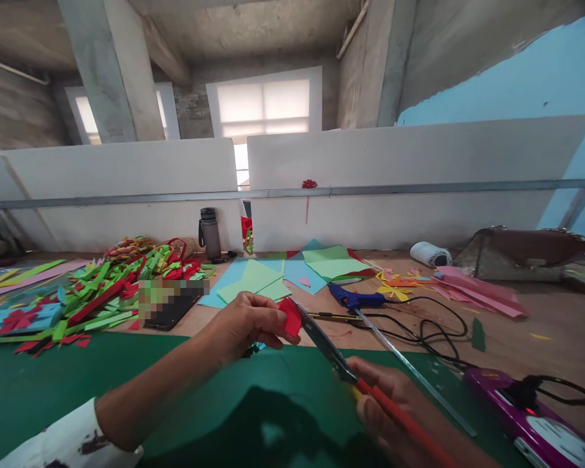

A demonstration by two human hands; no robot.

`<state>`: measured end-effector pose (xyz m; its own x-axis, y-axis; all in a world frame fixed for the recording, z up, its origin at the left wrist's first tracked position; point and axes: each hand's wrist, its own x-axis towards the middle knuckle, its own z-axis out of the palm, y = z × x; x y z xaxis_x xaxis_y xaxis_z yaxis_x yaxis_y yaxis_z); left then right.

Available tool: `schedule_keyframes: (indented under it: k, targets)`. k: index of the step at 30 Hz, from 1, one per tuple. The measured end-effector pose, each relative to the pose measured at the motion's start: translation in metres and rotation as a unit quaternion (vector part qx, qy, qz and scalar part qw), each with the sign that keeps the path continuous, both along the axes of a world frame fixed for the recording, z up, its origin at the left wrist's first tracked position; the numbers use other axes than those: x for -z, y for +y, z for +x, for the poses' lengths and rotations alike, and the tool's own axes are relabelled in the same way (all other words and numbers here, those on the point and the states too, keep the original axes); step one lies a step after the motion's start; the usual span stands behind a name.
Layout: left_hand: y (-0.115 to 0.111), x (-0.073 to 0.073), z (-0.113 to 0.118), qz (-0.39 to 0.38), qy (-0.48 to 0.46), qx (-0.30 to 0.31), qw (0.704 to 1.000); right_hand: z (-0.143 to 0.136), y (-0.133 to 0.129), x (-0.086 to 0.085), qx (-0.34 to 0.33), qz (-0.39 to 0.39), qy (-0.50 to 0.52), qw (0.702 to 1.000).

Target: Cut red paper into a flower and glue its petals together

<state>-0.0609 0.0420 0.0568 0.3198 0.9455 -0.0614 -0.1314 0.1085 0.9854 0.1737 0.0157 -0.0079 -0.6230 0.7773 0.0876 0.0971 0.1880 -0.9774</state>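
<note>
My left hand (246,328) pinches a small piece of red paper (291,317) between thumb and fingertips, above the green mat (224,390). In my right hand (387,400) is a pair of scissors (329,348) with red handles. Its blades point up and to the left, and their tips meet the right edge of the red paper; whether they are cutting into it I cannot tell. Just beyond my hands lie sheets of green paper (251,279) and blue paper (227,268). A blue glue gun (358,298) rests to their right with a long clear glue stick (414,370) near it.
Cut paper strips (112,292) are heaped at the left beside a dark phone (168,315). A grey bottle (209,234) stands at the back. On the right are a purple power strip (531,416) with black cables, pink paper (478,292), a white roll (429,253) and a brown bag (521,253).
</note>
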Motion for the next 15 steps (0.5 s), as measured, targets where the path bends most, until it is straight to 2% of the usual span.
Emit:
schedule_keyframes:
  k: [7, 15]
  targets:
    - [0.0027, 0.0013, -0.0017, -0.001, 0.005, 0.003, 1.0, 0.0021, 0.0023, 0.0032, 0.001, -0.01, 0.0, 1.0]
    - [0.005, 0.0024, -0.0039, 0.002, 0.016, 0.003, 1.0, -0.0032, -0.0011, -0.0021, 0.007, 0.005, 0.021, 1.0]
